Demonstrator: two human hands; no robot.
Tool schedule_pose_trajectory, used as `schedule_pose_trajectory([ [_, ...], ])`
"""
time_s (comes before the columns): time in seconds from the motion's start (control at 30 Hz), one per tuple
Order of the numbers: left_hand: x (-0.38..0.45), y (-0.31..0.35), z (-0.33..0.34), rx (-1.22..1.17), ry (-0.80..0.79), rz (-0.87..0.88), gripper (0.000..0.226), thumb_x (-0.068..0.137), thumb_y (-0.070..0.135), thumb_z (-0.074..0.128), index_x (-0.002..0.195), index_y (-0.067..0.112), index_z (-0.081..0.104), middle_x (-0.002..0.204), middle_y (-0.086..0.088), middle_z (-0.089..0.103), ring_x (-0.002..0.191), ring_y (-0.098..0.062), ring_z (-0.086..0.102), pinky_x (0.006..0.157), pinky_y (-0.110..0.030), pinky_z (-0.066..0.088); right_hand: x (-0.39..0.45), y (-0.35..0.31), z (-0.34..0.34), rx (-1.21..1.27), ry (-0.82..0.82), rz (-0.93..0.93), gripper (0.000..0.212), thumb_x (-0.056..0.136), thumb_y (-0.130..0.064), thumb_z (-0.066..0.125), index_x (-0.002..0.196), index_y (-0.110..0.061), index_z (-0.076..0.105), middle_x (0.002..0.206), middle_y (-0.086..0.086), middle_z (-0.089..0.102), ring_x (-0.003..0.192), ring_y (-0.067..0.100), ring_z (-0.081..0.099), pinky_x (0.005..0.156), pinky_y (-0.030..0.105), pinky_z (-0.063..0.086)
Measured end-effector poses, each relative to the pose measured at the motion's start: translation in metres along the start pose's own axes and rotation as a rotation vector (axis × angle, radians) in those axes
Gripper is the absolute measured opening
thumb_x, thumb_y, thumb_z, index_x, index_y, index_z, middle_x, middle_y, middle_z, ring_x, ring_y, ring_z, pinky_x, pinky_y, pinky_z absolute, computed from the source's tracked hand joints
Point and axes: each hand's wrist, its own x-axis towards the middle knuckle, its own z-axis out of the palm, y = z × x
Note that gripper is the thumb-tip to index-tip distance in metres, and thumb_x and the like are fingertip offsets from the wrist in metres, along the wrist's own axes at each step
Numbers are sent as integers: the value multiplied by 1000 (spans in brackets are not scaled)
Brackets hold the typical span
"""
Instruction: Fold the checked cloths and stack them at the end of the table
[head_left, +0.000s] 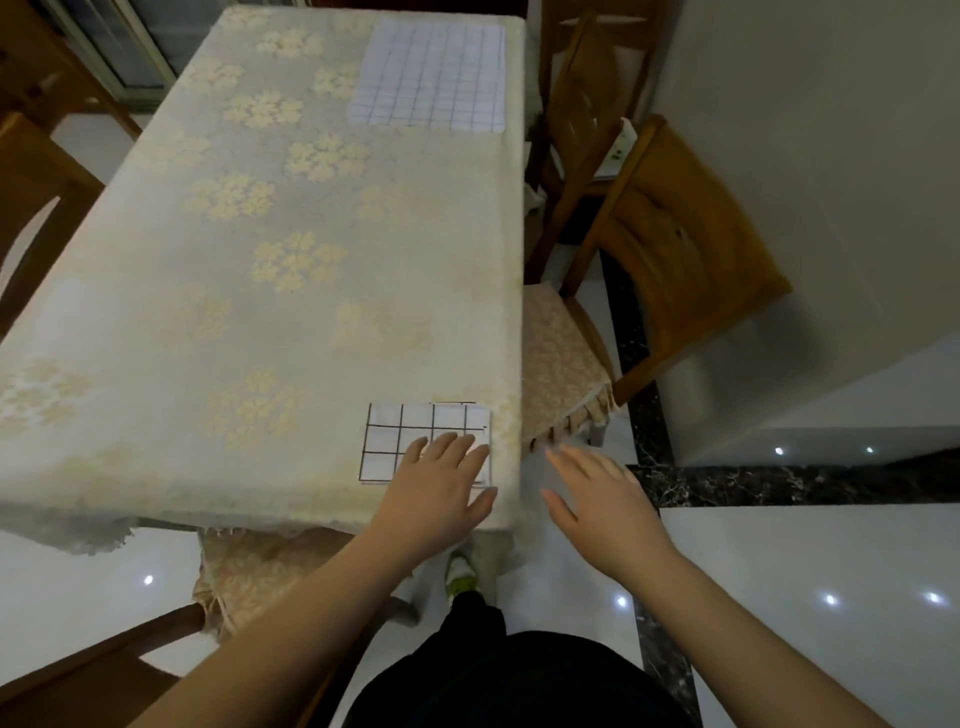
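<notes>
**On the table: two checked cloths, two hands**

On the table (156, 322) there are two checked cloths. One small folded cloth (410, 431) lies at the near right corner, close to the edge. It is white with dark lines. The other cloth (431, 78) lies flat at the far right end. It is bigger and has thin blue lines. The two cloths are well apart.

There are two hands. The left hand (441, 483) lies flat on the small folded cloth, fingers spread out and holding nothing. It covers the near right part of that cloth, so the corner under it cannot be seen. The right hand (602, 499) is off the table, in the air just past the right edge. It is open too, fingers out, touching nothing. It looks a bit blurry.

The table has a pale cover with yellow flower shapes.

Chairs stand around the table. Two wooden chairs (675, 249) are on the right side. One more chair (249, 571) with a soft seat is tucked under the near end, mostly hidden. Parts of other chairs on the left are cut off by the edge of the picture.

One shoe (460, 571) peeks out below the table. The floor (831, 597) is shiny white with a dark stripe.
</notes>
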Motion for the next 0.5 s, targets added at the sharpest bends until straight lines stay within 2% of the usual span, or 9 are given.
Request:
schedule_pose_trajectory([
  [0.07, -10, 20, 0, 49, -29, -4, 66, 87, 58, 31, 128, 16, 61, 132, -7, 61, 124, -29, 56, 102, -54, 43, -25, 7, 7, -8, 27, -23, 79, 86, -61, 4, 152, -25, 27, 157, -3, 30, 144, 16, 26, 117, 34, 18],
  [0.1, -17, 32, -1, 74, -35, -6, 65, 87, 58, 32, 126, 16, 63, 129, -8, 63, 122, -30, 58, 100, -55, 44, -37, 13, 12, -13, 42, -25, 81, 84, -59, 3, 151, -23, 32, 156, -1, 34, 143, 18, 30, 116, 35, 21],
  [0.17, -34, 56, 0, 116, -13, -7, 62, 86, 57, 36, 121, 16, 66, 123, -7, 66, 117, -29, 61, 96, -55, 47, -63, 26, 19, -37, 68, -28, 75, 88, -55, 11, 146, -19, 43, 149, 3, 45, 137, 21, 40, 112, 39, 30],
  [0.27, -62, 87, 5, 114, 30, -36, 59, 85, 56, 40, 120, 15, 66, 122, -7, 66, 116, -29, 61, 95, -54, 47, -95, 40, 23, -91, 115, -30, 58, 92, -47, 29, 130, -15, 61, 131, 6, 62, 120, 24, 59, 99, 42, 46],
  [0.33, -81, 105, 5, 115, 44, -92, 61, 85, 57, 40, 122, 15, 65, 124, -8, 65, 118, -30, 59, 96, -56, 45, -112, 44, 23, -111, 155, -44, 54, 92, -45, 34, 126, -15, 63, 128, 8, 64, 118, 26, 60, 97, 44, 48],
  [0.5, -129, 127, -9, 108, 115, -280, 65, 87, 60, 37, 128, 15, 60, 126, -8, 63, 121, -29, 57, 100, -58, 42, -138, 26, 22, -178, 195, -165, 58, 91, -45, 37, 137, -14, 53, 138, 11, 54, 130, 29, 49, 106, 48, 39],
])
